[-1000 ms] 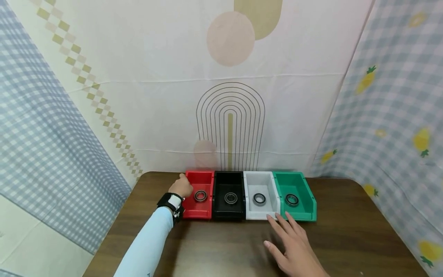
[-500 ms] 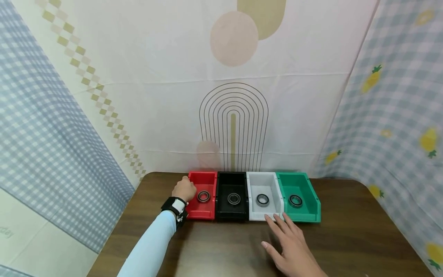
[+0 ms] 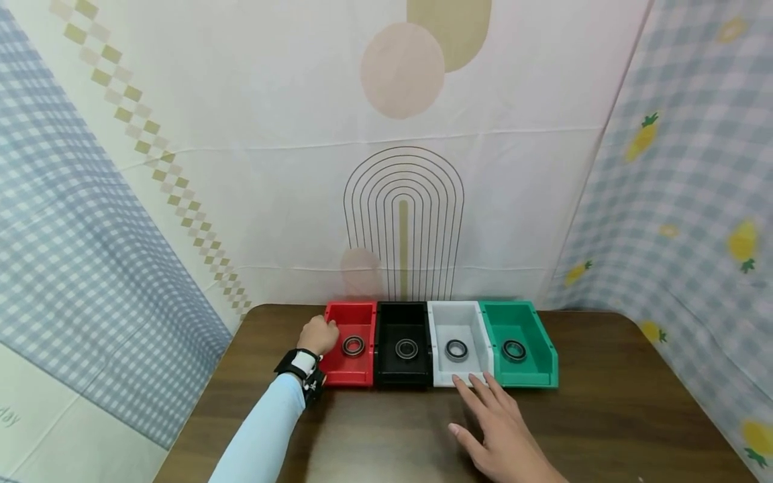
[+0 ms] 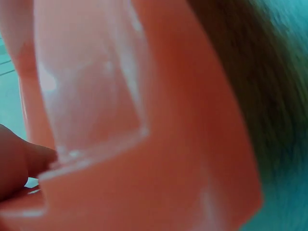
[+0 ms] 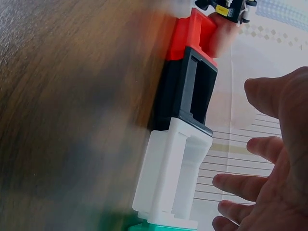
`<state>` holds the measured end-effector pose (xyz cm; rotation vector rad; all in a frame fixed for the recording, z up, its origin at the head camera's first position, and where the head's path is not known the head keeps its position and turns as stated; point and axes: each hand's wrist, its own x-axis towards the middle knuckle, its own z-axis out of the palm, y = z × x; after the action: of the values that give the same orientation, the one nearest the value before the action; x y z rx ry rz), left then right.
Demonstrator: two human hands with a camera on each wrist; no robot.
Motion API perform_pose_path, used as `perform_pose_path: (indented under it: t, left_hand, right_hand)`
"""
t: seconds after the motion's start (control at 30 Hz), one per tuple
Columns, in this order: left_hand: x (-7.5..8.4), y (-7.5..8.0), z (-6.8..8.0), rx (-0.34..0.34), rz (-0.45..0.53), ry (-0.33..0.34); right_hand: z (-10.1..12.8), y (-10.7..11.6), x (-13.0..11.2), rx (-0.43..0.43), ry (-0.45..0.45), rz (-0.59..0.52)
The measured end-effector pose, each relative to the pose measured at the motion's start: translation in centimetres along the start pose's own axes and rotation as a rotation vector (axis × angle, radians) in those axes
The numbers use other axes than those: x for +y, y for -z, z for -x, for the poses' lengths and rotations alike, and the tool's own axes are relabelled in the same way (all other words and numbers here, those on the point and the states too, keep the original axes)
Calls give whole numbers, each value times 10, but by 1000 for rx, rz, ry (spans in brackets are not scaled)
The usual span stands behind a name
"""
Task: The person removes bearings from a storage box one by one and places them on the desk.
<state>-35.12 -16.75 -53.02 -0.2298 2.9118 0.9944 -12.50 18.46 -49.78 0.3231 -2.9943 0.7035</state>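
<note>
A red bin (image 3: 351, 373), a black bin (image 3: 403, 318), a white bin (image 3: 454, 318) and a green bin (image 3: 506, 318) stand side by side in a row. Each has one ball bearing lying in it, such as the bearing (image 3: 345, 346) in the red bin. My left hand (image 3: 317, 335) grips the red bin's left side wall, fingers curled over it. Close up in the left wrist view, the red bin (image 4: 159, 178) fills most of the frame, fingertips at its left. Spread and relaxed, my right hand (image 3: 498, 429) hovers by the white bin's front edge, holding nothing.
The bins stand on a dark wooden table (image 3: 610, 402), near its back edge. Behind the table hangs a patterned white cloth (image 3: 290, 201), with checked cloths on both sides. A black wrist device (image 3: 302, 365) sits on my left wrist.
The head view has shifted slightly. My right hand has moved a little left, from the white and green bins' shared edge toward the white bin. The left hand stays at the red bin's side.
</note>
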Motion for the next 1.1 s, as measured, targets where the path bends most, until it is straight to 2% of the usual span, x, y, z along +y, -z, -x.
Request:
perform_pose_path:
  t: [0.13,0.2,0.33,0.47,0.5,0.6,0.8,0.93,1.1]
  left_hand:
    - [-12,-2,-10,-24,56,4]
    - [-23,-7,-21,-35,58,4]
    - [-34,-13,-34,-60,51,12]
    - [-21,-7,-25,-74,55,19]
    - [-23,-10,-26,-68,52,6]
    - [-16,-6,-16,-57,62,-12]
    - [3,7,9,-55,105,38]
    - [4,7,11,-27,90,29]
    - [3,5,9,-16,81,25]
  right_hand:
    - [-1,-1,0,-13,-4,-12]
    - [-2,-2,-1,-24,-3,-24]
    - [-3,-4,-1,-34,1,-40]
    - [-3,-4,0,-32,-2,-31]
    - [-4,-3,0,-32,0,-30]
    - [-4,-3,0,-32,5,-30]
    - [-7,-6,-4,-53,7,-40]
    - [-12,-7,-8,-70,0,-57]
    - [-19,-10,-12,-63,37,-68]
